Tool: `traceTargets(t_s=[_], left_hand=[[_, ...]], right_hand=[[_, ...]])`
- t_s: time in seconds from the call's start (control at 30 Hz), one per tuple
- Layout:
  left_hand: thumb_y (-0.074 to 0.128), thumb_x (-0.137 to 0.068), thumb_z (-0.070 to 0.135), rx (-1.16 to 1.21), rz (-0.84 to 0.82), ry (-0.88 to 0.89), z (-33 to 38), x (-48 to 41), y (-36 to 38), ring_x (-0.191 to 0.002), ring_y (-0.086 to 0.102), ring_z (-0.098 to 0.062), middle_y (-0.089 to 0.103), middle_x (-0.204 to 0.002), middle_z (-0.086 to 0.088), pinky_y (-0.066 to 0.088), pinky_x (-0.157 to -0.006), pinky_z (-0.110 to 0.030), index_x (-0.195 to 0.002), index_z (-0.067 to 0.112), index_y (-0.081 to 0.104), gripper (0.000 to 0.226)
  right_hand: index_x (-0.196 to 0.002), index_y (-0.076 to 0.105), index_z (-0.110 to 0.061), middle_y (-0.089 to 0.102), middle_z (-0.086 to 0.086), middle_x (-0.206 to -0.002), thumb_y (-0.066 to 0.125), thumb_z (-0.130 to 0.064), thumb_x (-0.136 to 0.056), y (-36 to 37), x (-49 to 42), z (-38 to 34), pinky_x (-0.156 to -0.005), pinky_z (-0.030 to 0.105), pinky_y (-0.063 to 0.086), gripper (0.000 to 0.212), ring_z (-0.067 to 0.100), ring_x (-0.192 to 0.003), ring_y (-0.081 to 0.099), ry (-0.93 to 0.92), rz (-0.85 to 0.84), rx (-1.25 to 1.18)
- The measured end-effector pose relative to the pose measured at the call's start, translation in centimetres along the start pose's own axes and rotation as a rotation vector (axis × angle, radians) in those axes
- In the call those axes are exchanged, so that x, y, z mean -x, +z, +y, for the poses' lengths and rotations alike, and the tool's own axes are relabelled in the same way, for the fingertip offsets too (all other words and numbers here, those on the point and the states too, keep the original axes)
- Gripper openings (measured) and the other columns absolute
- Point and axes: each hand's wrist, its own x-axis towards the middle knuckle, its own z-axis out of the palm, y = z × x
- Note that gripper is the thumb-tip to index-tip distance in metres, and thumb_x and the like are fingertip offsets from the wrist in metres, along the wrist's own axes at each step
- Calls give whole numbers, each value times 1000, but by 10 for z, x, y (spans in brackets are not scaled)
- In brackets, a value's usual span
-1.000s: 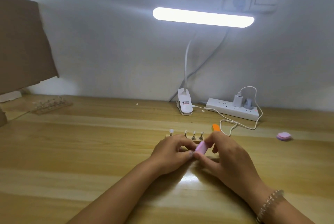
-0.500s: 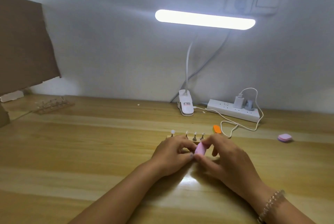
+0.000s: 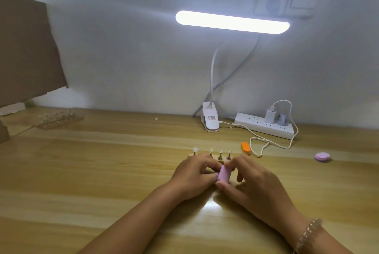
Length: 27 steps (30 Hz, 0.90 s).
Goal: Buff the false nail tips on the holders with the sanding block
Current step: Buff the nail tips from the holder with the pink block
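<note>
A pink sanding block [image 3: 223,173] is pinched between the thumb and fingers of my right hand [image 3: 252,186], at the middle of the wooden desk. My left hand [image 3: 192,176] sits just left of it with fingers curled, holding something small that the fingers hide. Right behind both hands stands a wooden holder base [image 3: 215,156] with several upright metal holders; a pale nail tip [image 3: 195,149] shows on the leftmost one. The near part of the base is hidden by my hands.
An orange block [image 3: 245,147] and a pink block [image 3: 322,156] lie to the right. A clip lamp base [image 3: 210,119], a power strip [image 3: 266,125] and a white cable [image 3: 264,145] sit at the back. A second holder rack [image 3: 59,119] and cardboard [image 3: 24,48] are far left.
The pink block in my right hand has shifted slightly against my left fingertips. Both hands stay in the same place.
</note>
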Motion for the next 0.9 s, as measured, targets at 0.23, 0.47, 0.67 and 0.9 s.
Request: traceTargets(t_s=[0.23,0.47,0.67,0.9], left_hand=[[74,-85,27,27,31,-19,1,0,0,-89,63,-10,56,-83,16,52,-87,-39,-96,29,80,13],[75,-85,27,24,16,-21,2,0,0,-94,63,-17,55,-86,13,52,-88,-43,-95,30,79,12],[71,-87,24,40,11,-26,0,-1,-1,-95,64,-15,57,-89,13,52,-90,-43,-100,30,78,16],[69,-90,24,52,9,-23,0,0,-1,-94,64,-14,58,-86,17,51,-91,-42,-101,29,78,15]], right_hand=[[-93,58,-27,59,-17,-91,70,-49,-80,0,0,0,-56,18,37,29,2,-69,50,-20,-29,32],[-93,59,-26,58,-15,-90,73,-46,-79,0,0,1,-55,19,39,28,4,-67,50,-30,-25,52],[-98,61,-23,61,-14,-93,72,-45,-78,-1,-1,2,-60,21,36,32,2,-66,48,1,3,19],[-95,53,-31,55,-22,-86,69,-52,-78,0,0,5,-56,19,36,30,3,-65,51,55,-25,-35]])
